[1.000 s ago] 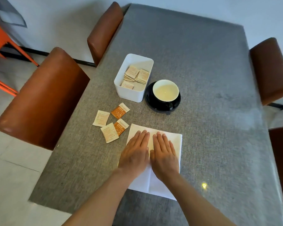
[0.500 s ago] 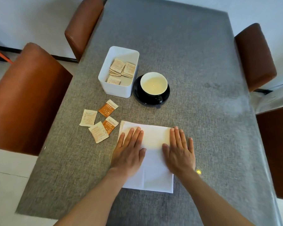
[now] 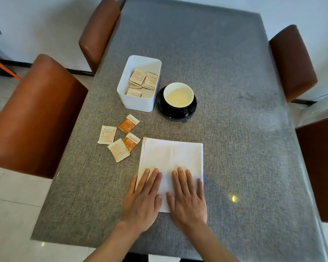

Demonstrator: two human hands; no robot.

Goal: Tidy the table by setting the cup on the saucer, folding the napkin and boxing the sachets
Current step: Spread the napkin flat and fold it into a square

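Cup and saucer: done. The cup [image 3: 178, 94], white inside and holding a pale liquid, sits on the black saucer [image 3: 163, 108] at the centre of the frame, just right of the box [image 3: 138, 103]. Napkin: in hand, not finished by my reading. The white napkin [image 3: 171, 154] lies flat below the saucer as a folded rectangle with a crease down its middle. The left hand [image 3: 143, 199] and the right hand [image 3: 187, 199] both rest flat on its lower part, palms down, fingers straight and close together, pinching nothing; they appear to be pressing the fold. Whether a further fold is intended cannot be told. Sachets: partly done. Several pale sachets lie inside the white box, while four loose sachets [image 3: 119, 137] remain on the table left of the napkin, two orange and two pale, the lower pair overlapping; the nearest orange one lies just beside the napkin's upper left corner. These four are left to box. The surface is a table [image 3: 235, 129] covered in grey woven cloth. Brown padded chairs [image 3: 32, 114] stand on both sides, two at left and others at right. The floor at lower left is light tile, the wall at top is pale, and an orange frame shows at the far left edge.
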